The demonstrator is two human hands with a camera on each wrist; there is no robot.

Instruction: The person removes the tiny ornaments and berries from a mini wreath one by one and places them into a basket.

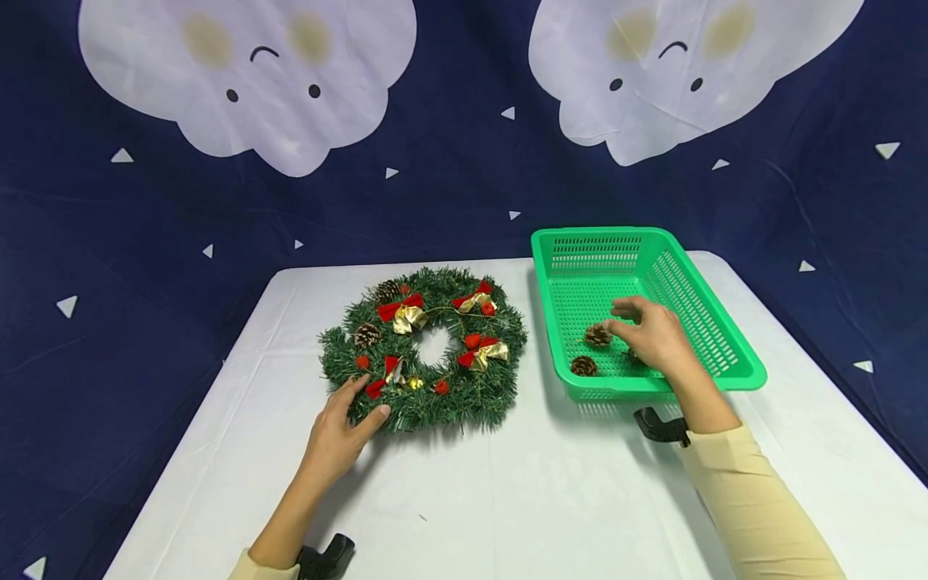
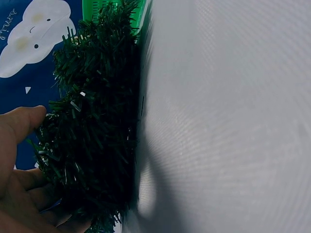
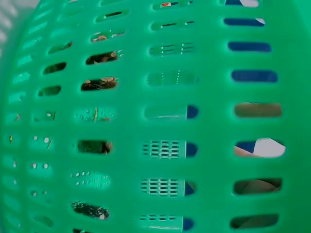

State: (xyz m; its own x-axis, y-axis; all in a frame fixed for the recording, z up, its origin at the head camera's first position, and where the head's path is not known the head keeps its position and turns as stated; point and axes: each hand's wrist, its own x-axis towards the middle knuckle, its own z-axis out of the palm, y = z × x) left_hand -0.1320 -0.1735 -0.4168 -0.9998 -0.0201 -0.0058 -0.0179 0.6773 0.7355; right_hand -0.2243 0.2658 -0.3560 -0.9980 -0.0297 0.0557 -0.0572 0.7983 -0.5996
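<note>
A green tinsel Christmas wreath with red and gold bows, red berries and pine cones lies on the table. My left hand rests at its lower left edge, thumb and fingers spread apart. In the left wrist view, the thumb and fingers show beside the wreath's dark green strands. My right hand reaches into a green plastic basket, its thumb and fingertips apart near a pine cone. Another pine cone lies nearer the front, and a third is partly hidden under the hand.
The white-covered table carries both the wreath and the basket, with the basket to the wreath's right. Behind stands a dark blue backdrop with clouds. The basket's slotted wall fills the right wrist view.
</note>
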